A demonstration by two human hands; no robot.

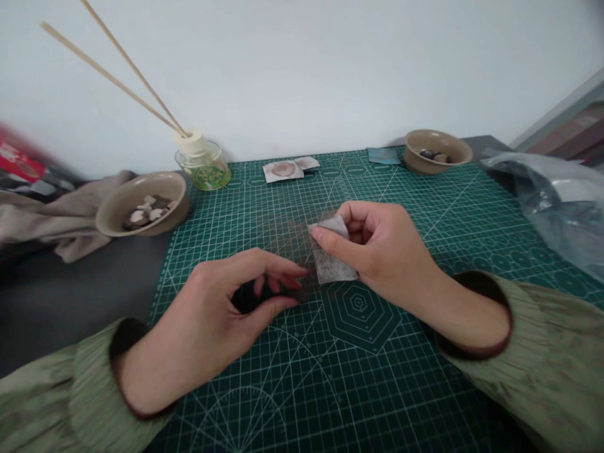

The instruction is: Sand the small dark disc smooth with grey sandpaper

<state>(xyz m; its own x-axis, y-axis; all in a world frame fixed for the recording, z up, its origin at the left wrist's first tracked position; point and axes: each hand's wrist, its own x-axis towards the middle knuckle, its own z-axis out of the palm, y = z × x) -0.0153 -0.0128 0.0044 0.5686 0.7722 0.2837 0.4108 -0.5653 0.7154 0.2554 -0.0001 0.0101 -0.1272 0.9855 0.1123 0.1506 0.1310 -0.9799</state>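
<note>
My left hand (221,302) is closed in a pinch, thumb below and fingers above, on a small dark piece (300,293) whose kind I cannot make out. Just to its right, my right hand (377,242) grips a worn grey square of sandpaper (333,261) between thumb and fingers. The sheet hangs slightly tilted above the mat, its left edge close to my left fingertips. Whether the sheet touches the dark piece is unclear.
Below lies a green cutting mat (245,220). Left stand a bowl of pale and dark pieces (113,211) and a reed diffuser (205,167). Stained square sheets (283,171), a blue-grey sheet (383,156) and another bowl (427,160) sit at the back; a plastic bag (552,201) lies right.
</note>
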